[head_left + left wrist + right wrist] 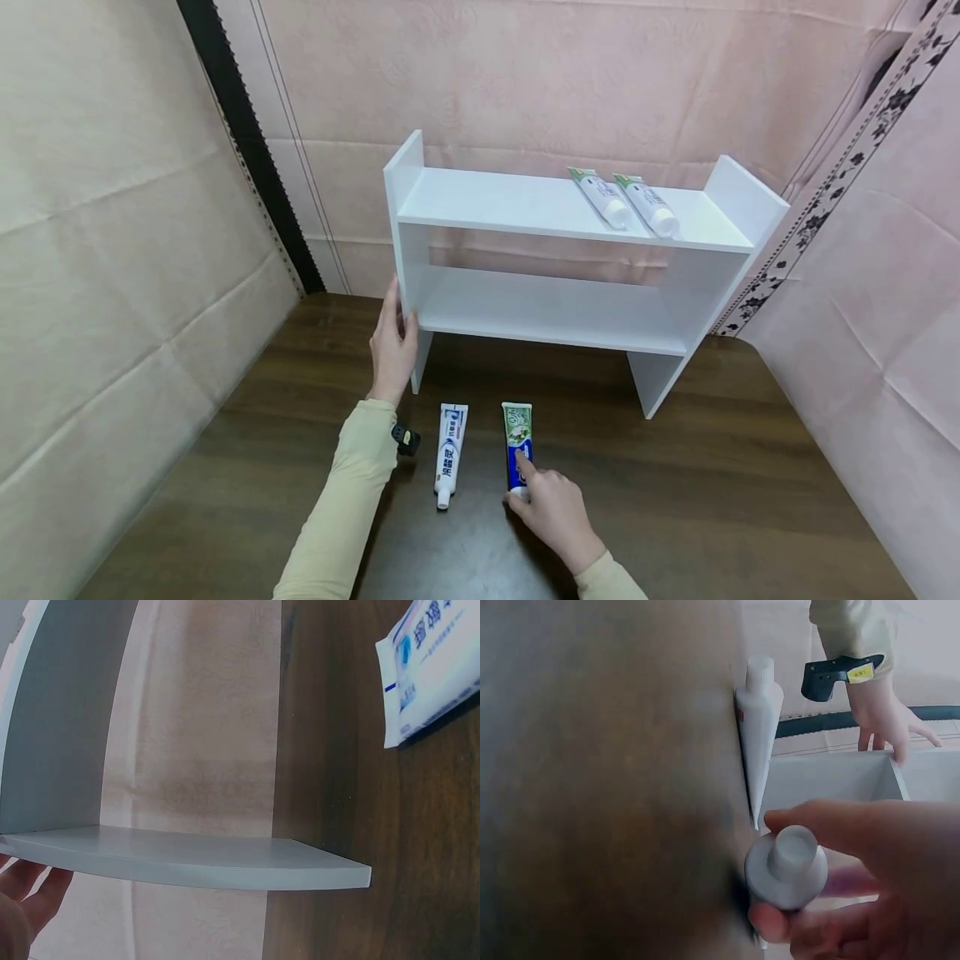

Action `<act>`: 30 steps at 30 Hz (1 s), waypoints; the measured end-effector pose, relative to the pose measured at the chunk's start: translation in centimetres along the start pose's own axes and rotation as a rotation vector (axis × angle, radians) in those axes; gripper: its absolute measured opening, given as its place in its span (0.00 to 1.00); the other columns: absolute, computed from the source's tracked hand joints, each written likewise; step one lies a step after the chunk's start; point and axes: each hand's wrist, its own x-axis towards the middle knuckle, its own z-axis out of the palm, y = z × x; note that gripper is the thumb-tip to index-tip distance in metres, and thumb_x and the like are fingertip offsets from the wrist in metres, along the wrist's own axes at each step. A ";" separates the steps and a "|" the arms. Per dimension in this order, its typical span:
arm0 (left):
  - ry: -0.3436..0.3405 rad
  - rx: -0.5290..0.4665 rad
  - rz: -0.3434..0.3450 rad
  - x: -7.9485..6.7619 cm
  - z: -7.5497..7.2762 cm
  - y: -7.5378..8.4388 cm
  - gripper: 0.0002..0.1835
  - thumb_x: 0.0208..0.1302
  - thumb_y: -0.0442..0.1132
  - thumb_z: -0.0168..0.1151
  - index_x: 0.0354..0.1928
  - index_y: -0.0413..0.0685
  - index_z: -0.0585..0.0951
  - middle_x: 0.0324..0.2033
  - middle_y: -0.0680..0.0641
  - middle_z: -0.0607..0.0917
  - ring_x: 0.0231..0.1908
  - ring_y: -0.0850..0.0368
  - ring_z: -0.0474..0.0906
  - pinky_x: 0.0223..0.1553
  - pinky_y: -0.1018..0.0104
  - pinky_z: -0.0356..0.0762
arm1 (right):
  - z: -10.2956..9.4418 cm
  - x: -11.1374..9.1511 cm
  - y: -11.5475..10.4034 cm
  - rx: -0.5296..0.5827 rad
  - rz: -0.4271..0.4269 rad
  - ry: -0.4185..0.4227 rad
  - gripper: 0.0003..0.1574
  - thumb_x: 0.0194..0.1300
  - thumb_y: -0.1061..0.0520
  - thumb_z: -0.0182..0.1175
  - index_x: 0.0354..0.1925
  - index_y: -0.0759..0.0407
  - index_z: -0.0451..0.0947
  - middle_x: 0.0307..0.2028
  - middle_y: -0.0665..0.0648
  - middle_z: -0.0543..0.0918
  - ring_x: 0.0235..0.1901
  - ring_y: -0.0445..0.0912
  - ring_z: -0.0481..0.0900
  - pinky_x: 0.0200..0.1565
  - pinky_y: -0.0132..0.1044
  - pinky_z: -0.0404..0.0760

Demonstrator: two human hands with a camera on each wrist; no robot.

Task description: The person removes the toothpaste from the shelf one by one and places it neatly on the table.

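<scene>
A toothpaste tube, blue and green with a white cap (pixel 517 437), lies on the table. My right hand (pixel 557 510) grips it near the cap, thumb on one side and fingers on the other; the cap end (pixel 787 866) faces the right wrist camera. To its left lies a white toothpaste tube with blue print (pixel 450 450), cap toward me. My left hand (pixel 393 350) rests with extended fingers against the left side panel of a white two-tier shelf (pixel 525 200). In the left wrist view its fingers (pixel 49 896) touch the panel edge.
Two white toothpaste tubes lie on the top tier at the right, a left one (pixel 602 198) and a right one (pixel 647 205). The shelf stands on the brown wooden table (pixel 712 483). Pale cloth walls (pixel 127 250) enclose the table.
</scene>
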 end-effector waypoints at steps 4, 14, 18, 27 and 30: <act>0.005 0.000 0.000 0.0 -0.1 0.0 0.32 0.66 0.43 0.47 0.66 0.77 0.48 0.63 0.55 0.65 0.57 0.50 0.70 0.51 0.51 0.73 | 0.0 0.0 0.0 -0.005 -0.009 -0.021 0.34 0.48 0.44 0.65 0.52 0.57 0.74 0.25 0.55 0.84 0.18 0.40 0.75 0.17 0.32 0.69; 0.003 0.004 0.009 0.0 -0.1 -0.1 0.32 0.66 0.43 0.47 0.66 0.77 0.49 0.62 0.52 0.66 0.56 0.50 0.71 0.51 0.52 0.73 | -4.9 2.1 2.0 -0.071 -0.096 0.086 0.23 0.52 0.42 0.62 0.42 0.54 0.79 0.28 0.54 0.83 0.21 0.44 0.77 0.17 0.33 0.71; 0.025 0.005 0.005 -0.3 -0.2 -0.2 0.32 0.65 0.43 0.48 0.66 0.77 0.50 0.62 0.52 0.67 0.55 0.51 0.71 0.51 0.52 0.73 | -10.5 4.4 2.6 -0.114 -0.139 0.296 0.20 0.54 0.46 0.61 0.42 0.56 0.78 0.31 0.55 0.82 0.25 0.47 0.77 0.18 0.35 0.73; 0.012 -0.002 0.001 -0.2 0.0 -0.1 0.31 0.66 0.45 0.47 0.66 0.78 0.49 0.63 0.55 0.65 0.56 0.51 0.71 0.51 0.52 0.73 | -21.7 9.3 2.1 -0.165 -0.208 0.679 0.16 0.55 0.55 0.60 0.42 0.59 0.76 0.35 0.59 0.79 0.32 0.54 0.75 0.25 0.44 0.73; 0.017 0.003 0.002 -0.1 0.1 -0.1 0.31 0.66 0.44 0.47 0.66 0.78 0.49 0.63 0.55 0.66 0.56 0.51 0.70 0.51 0.52 0.74 | -23.9 10.6 1.8 -0.174 -0.209 0.727 0.17 0.56 0.56 0.58 0.44 0.60 0.75 0.36 0.62 0.78 0.32 0.55 0.73 0.28 0.46 0.72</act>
